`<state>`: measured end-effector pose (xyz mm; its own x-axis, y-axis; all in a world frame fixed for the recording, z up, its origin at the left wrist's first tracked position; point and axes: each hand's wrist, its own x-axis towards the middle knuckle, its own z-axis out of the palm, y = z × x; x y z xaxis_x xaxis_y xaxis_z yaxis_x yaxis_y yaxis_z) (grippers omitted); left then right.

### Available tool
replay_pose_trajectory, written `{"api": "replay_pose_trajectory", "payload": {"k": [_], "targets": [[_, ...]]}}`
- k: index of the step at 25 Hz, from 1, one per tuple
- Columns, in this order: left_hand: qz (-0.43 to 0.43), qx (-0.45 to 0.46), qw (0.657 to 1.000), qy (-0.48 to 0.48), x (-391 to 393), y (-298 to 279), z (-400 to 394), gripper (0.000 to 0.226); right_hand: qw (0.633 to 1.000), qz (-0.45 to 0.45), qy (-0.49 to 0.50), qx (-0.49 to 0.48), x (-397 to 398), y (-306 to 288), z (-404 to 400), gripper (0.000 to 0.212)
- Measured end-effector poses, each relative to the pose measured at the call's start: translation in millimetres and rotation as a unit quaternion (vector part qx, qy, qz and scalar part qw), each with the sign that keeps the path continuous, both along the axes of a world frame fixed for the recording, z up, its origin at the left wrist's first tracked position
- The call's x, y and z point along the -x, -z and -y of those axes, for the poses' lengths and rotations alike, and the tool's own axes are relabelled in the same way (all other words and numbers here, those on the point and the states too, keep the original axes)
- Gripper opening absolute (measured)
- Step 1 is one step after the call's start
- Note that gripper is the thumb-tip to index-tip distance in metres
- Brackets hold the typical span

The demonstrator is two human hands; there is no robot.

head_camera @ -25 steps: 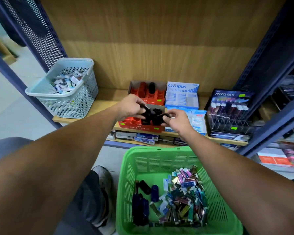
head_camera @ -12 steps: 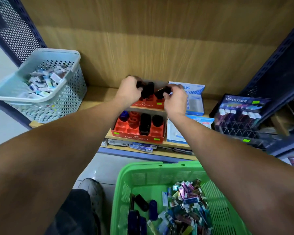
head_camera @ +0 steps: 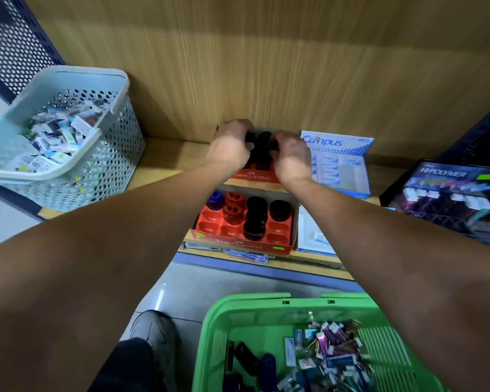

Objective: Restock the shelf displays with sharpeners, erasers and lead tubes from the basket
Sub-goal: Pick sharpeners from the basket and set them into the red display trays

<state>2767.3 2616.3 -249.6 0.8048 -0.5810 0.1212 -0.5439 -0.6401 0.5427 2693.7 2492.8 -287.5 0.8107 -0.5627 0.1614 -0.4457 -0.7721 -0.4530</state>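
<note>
Sharpeners (head_camera: 262, 142), black, gripped between left hand (head_camera: 231, 147) and right hand (head_camera: 290, 154); directly above rear red tray (head_camera: 255, 174).

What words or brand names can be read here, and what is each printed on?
"FABER-CASTELL": front of the rear red tray, by both hands.
"FABER-CASTELL": front of the near red tray, fainter.
"Campus": white and blue box; the small repeats below are blurred.
"HI-POLYMER": dark lead display.
Labels in the pale basket and green basket: too small to read.
</note>
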Motion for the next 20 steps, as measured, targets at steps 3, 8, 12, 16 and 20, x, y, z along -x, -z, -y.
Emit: {"api": "replay_pose_trajectory", "payload": {"k": [3,8,12,16,20], "targets": [[-0.012,0.016,1.0,-0.009,-3,2,-4,0.032,1.0,-0.002,-0.018,0.014,-4,0,3,0.025],[-0.021,0.029,0.999,-0.009,-4,8,-8,0.033,0.996,-0.042,-0.049,0.057,-12,-3,5,0.027],[-0.03,0.047,0.998,-0.007,-5,11,-9,0.032,0.993,-0.083,-0.059,0.063,-14,2,2,0.031],[-0.046,0.055,0.997,-0.007,-1,11,-7,0.032,0.989,-0.119,-0.076,0.051,-7,-7,2,0.045],[-0.07,0.076,0.995,-0.009,0,9,-1,0.034,0.988,-0.021,-0.072,-0.135,-3,-26,1,0.06]]}}
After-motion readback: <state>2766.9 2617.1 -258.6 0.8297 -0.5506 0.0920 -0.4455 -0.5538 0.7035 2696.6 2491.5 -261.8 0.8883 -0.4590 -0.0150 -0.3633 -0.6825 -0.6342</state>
